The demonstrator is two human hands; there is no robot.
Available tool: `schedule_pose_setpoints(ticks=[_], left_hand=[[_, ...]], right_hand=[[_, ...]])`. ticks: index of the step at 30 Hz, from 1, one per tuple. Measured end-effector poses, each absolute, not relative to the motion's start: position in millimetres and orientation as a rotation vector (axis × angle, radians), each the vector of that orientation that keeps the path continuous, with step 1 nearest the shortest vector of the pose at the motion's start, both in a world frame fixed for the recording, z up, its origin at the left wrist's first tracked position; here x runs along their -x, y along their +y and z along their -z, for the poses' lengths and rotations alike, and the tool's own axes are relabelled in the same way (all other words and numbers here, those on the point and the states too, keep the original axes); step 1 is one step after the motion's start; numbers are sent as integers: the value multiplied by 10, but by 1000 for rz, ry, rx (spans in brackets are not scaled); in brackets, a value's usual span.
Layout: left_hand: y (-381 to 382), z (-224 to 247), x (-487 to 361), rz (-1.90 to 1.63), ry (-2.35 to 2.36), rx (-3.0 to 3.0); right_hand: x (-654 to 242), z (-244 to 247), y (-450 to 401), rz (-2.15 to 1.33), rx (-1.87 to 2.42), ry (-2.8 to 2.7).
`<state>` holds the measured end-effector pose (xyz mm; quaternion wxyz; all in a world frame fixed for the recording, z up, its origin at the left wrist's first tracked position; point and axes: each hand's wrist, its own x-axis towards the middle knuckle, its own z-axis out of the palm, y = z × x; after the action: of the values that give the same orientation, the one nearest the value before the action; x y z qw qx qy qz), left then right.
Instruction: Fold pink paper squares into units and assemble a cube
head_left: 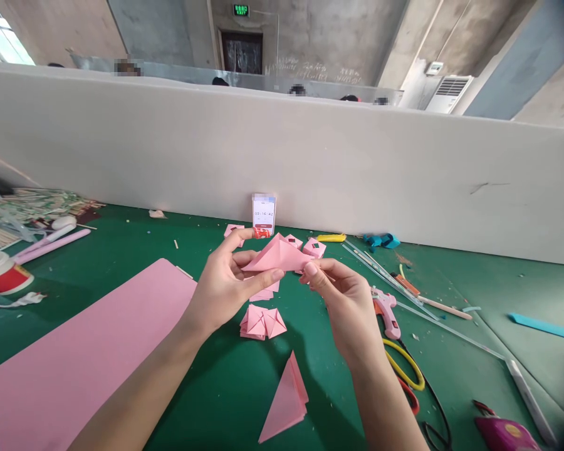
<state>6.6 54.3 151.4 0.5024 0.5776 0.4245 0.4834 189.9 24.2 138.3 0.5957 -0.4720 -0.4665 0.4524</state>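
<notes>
A partly folded sheet of pink origami paper is held up above the table between both hands. My left hand pinches its left side, thumb in front and a bandaged finger raised behind. At the right tip, my right hand grips the paper between thumb and fingers. Below it lies a pile of small folded pink pieces, with more pink squares partly hidden behind the hands. Closer to me rests a stack of pink paper triangles. Small folded pink boxes sit behind the hands.
A large pink sheet covers the left of the green table. A phone showing a timer leans on the white partition. To the right are a glue gun, scissors and clear sticks. A paper cup stands far left.
</notes>
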Motion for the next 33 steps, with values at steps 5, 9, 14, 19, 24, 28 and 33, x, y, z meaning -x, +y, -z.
schedule_pose_setpoints(ticks=[5,9,14,19,24,28,33], left_hand=[[512,-1510,-81,-1140,1034,-1410],[495,-1494,-98,-1224,1037,-1390],[523,-1459,-92,-1339,994,-1339],[529,-1475,-63,-1313,1032,-1350],[494,-1532,-55,-1192,1078,-1420],[462,-1551,-72,-1127,1022,-1418],[420,-1576,-71,-1168,1022,-1459]], right_hand=[[-1888,-1343,245,-1075,1143,-1234],[-1835,-1314,238,-977,1153,-1203],[-1763,-1326,210,-1025,1115,-1211],[-1770,-1318,213,-912,1167,-1402],[-1844,-1364,232,-891,1131,-1383],[-1883,-1396,218,-975,1085,-1289],[-1857,-1378,202,-1032,1003,-1208]])
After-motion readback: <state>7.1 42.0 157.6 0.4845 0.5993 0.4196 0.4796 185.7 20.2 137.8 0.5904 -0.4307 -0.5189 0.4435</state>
